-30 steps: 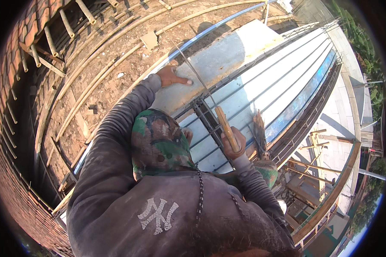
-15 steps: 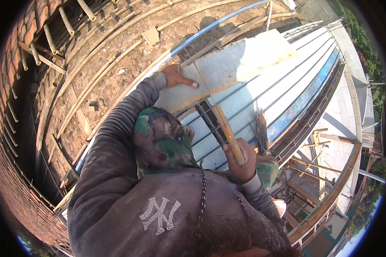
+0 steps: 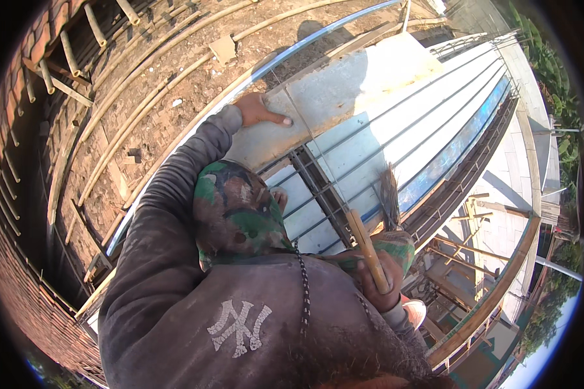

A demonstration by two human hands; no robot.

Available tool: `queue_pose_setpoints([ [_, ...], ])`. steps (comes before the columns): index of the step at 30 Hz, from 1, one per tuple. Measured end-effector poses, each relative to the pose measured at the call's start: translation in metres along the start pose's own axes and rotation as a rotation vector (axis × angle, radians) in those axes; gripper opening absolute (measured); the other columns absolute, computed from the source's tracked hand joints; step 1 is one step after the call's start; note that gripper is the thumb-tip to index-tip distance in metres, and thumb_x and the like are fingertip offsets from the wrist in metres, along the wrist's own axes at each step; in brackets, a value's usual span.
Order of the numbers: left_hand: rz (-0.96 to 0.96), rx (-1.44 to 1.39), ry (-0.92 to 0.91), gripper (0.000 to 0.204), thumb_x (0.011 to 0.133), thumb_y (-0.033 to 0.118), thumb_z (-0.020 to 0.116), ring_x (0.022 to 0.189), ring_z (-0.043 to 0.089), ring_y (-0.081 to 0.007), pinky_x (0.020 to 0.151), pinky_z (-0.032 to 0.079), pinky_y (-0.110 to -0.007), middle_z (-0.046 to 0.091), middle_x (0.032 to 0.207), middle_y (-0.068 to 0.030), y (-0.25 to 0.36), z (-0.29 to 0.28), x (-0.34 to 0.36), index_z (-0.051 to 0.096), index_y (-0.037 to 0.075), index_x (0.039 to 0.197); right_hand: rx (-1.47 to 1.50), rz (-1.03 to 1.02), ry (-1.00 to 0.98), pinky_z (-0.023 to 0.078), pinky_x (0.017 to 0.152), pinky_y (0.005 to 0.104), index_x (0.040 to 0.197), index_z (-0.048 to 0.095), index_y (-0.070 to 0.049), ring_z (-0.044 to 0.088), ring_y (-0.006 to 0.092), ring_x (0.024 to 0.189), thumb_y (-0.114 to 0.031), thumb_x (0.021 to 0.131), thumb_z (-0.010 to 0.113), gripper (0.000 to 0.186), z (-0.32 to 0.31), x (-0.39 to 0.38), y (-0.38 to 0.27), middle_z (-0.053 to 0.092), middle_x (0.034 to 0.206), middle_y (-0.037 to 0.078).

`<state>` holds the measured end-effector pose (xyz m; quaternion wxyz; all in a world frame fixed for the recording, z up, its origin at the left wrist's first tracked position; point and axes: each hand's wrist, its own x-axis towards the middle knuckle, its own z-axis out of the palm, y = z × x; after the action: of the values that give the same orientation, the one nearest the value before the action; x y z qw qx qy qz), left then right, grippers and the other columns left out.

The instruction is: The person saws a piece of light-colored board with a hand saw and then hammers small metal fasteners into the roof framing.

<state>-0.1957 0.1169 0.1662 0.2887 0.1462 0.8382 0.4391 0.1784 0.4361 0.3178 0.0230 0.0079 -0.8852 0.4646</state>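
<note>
A wide grey board (image 3: 331,84) lies across light blue metal decking (image 3: 344,152). My left hand (image 3: 261,110) grips its left end, the thumb stretched over the top face and the fingers toward the far edge, partly hidden. In my right hand (image 3: 381,279), close to my right knee, is the wooden handle of a hand saw (image 3: 365,243), fingers wrapped round it. Its blade appears edge-on, as a thin line running from the handle to the board, just right of my left thumb. Where blade ends and cut line begins I cannot make out.
My camouflage-clad left knee (image 3: 233,207) is beside the board. A dark gap with steel bars (image 3: 318,185) opens in the decking. A bundle of thin sticks (image 3: 389,194) stands near my right knee. Bamboo poles (image 3: 156,97) lie at left; a rebar cage (image 3: 461,181) runs along the right.
My right hand has drawn the saw handle back toward my body, down and slightly right. My left hand keeps its hold on the board. The whole view has shifted slightly.
</note>
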Motion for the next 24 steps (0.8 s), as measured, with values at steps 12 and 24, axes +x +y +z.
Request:
queue_pose_setpoints([
  [12, -0.131, 0.119, 0.056, 0.082, 0.068, 0.063, 0.09, 0.097, 0.071, -0.0253, 0.091, 0.054, -0.035, 0.076, 0.107, -0.0133, -0.004, -0.006, -0.007, 0.074, 0.001, 0.12, 0.076, -0.079, -0.019, 0.043, 0.055, 0.0371, 0.078, 0.059, -0.002, 0.055, 0.0257, 0.056, -0.007, 0.09, 0.071, 0.018, 0.028, 0.081, 0.026, 0.054, 0.066, 0.013],
  [24, -0.207, 0.606, 0.231, 0.117, 0.058, 0.076, 0.087, 0.105, 0.072, -0.0343, 0.093, 0.056, -0.042, 0.072, 0.114, -0.0283, 0.072, -0.005, -0.037, 0.061, -0.014, 0.128, 0.089, -0.174, 0.475, 0.047, 0.059, 0.0318, 0.092, 0.066, 0.003, 0.059, 0.0187, 0.061, 0.0, 0.087, 0.074, 0.01, -0.038, 0.053, -0.051, 0.061, 0.074, 0.009],
])
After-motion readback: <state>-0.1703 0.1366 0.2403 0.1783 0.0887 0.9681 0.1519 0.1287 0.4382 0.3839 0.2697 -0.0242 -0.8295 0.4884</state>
